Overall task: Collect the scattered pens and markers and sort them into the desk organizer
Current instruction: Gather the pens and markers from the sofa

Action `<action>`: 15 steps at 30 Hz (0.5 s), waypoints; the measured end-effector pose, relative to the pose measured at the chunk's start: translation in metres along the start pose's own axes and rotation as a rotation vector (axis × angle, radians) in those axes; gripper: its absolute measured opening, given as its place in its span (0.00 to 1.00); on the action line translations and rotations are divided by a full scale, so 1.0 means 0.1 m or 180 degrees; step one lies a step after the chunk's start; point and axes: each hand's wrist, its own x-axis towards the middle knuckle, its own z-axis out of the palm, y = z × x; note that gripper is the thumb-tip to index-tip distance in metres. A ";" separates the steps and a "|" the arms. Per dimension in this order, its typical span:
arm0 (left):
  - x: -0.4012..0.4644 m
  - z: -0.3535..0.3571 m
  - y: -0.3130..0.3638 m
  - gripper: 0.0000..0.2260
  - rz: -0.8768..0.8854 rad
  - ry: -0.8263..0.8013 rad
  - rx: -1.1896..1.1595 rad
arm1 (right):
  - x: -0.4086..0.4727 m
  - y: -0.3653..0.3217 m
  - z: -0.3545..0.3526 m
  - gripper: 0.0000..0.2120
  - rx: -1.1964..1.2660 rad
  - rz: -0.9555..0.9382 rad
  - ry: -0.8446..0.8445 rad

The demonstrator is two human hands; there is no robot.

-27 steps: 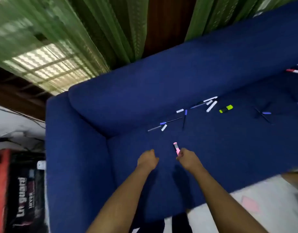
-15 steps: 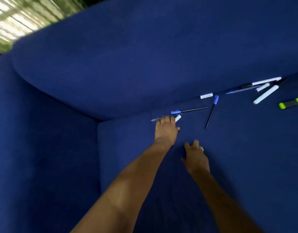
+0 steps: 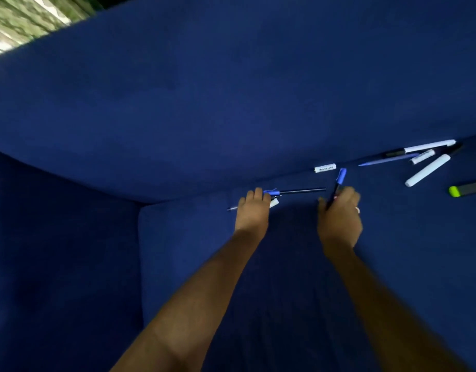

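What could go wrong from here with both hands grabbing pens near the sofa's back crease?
Three risks:

1. The short white cap and the blue pen lie right at the sofa crease; a nudge might push them into the gap.

2. The left hand covers several small pieces at once, so one may slip out.

3. The right hand holds the blue-capped pen only near one end, so it could pivot free.

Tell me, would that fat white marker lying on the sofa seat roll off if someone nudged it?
The white marker looks round and smooth, so it could roll sideways. The soft sofa seat would probably stop it quickly. It seems stiff and light, easy to lift.
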 end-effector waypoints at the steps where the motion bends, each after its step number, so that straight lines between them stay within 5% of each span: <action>1: 0.03 -0.01 -0.01 0.21 0.0003 0.0001 -0.0022 | 0.11 0.01 0.00 0.18 0.0056 0.0255 -0.0091; 5: 0.07 -0.03 -0.03 0.21 0.0021 0.0008 -0.0194 | 0.32 0.08 0.03 0.18 0.0246 0.0642 -0.0544; 8: 0.07 -0.01 -0.03 0.21 0.0053 0.0035 -0.0303 | 0.28 0.07 -0.03 0.13 0.0376 0.0616 -0.0276; 12: 0.10 0.00 -0.07 0.23 0.0120 0.0007 -0.0379 | 0.15 -0.07 -0.03 0.04 -0.0055 -0.0560 -0.0086; 15: 0.11 0.02 -0.09 0.24 0.0137 -0.0036 -0.0498 | 0.23 -0.29 0.09 0.15 -0.1039 -0.1703 -0.0722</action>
